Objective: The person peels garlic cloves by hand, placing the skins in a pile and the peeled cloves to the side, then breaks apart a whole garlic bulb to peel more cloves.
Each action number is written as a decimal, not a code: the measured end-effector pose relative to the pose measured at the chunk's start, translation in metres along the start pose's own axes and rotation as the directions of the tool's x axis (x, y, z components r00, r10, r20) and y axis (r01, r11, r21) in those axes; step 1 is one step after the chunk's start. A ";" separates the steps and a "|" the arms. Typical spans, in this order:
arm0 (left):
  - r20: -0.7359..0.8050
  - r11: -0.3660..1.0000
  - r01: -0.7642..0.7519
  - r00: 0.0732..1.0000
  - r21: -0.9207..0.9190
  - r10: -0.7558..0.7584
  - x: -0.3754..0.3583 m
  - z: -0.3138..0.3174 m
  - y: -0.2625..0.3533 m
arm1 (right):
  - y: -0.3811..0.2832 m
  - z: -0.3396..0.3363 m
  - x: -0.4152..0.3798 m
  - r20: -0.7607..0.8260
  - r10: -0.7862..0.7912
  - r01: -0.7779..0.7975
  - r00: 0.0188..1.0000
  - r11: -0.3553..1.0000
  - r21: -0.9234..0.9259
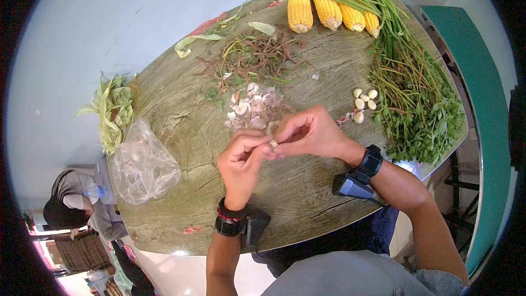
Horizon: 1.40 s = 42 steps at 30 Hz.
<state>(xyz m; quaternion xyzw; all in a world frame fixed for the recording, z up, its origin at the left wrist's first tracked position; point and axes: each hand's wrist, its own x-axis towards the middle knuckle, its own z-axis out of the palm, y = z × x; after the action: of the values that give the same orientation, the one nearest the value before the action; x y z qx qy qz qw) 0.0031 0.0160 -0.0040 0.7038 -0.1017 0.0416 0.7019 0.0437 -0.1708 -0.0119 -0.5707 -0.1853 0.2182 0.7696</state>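
Both of my hands meet over the middle of the wooden-topped table (pixel 307 192). Fingertips of my left hand (pixel 243 156) and my right hand (pixel 312 134) pinch a small garlic clove (pixel 273 143) between them. Just beyond the fingers lies a loose heap of garlic skins (pixel 255 107), partly hidden by the hands. To the right of my right hand, several peeled garlic cloves (pixel 359 103) sit in a small group. Each wrist wears a black strap with a device on it.
Corn cobs (pixel 299 8) lie at the back right beside long green stalks and leafy herbs (pixel 416 115). Plant trimmings (pixel 257 55) are scattered behind the skins. At left are a clear plastic bag (pixel 143 161) and corn husks (pixel 114 109). Another person (pixel 82 200) is at lower left.
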 end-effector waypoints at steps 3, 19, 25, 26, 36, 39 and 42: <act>0.017 0.999 0.037 0.999 -0.034 -0.036 0.000 -0.001 0.001 | -0.004 -0.001 0.000 -0.001 0.007 -0.007 1.000 1.000 -0.018; -0.013 0.833 -0.320 0.931 0.451 0.365 0.000 0.008 0.011 | -0.006 -0.006 0.002 0.107 0.134 -0.160 0.985 0.946 0.283; -0.019 0.878 -0.243 0.961 0.413 0.275 -0.001 0.006 0.012 | -0.005 -0.005 0.003 0.134 0.142 -0.174 0.981 0.946 0.274; -0.028 0.893 -0.218 0.968 0.393 0.249 -0.002 0.006 0.013 | -0.007 -0.004 0.002 0.132 0.144 -0.176 0.981 0.946 0.271; -0.045 0.968 -0.160 0.984 0.195 0.172 -0.004 0.005 0.005 | -0.004 -0.008 0.002 0.128 0.122 -0.160 0.984 0.923 0.350; -0.036 0.961 -0.175 0.982 0.216 0.187 -0.004 0.004 0.004 | -0.004 -0.007 0.002 0.110 0.127 -0.159 0.986 0.919 0.362; -0.047 0.959 -0.170 0.982 0.228 0.185 -0.004 0.004 0.005 | -0.005 -0.006 0.002 0.100 0.133 -0.160 0.986 0.919 0.361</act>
<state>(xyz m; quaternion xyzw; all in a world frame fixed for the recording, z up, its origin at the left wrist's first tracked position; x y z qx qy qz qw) -0.0020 0.0121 0.0004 0.7642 -0.1352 0.1396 0.6150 0.0493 -0.1755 -0.0087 -0.4202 -0.1260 0.3270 0.8371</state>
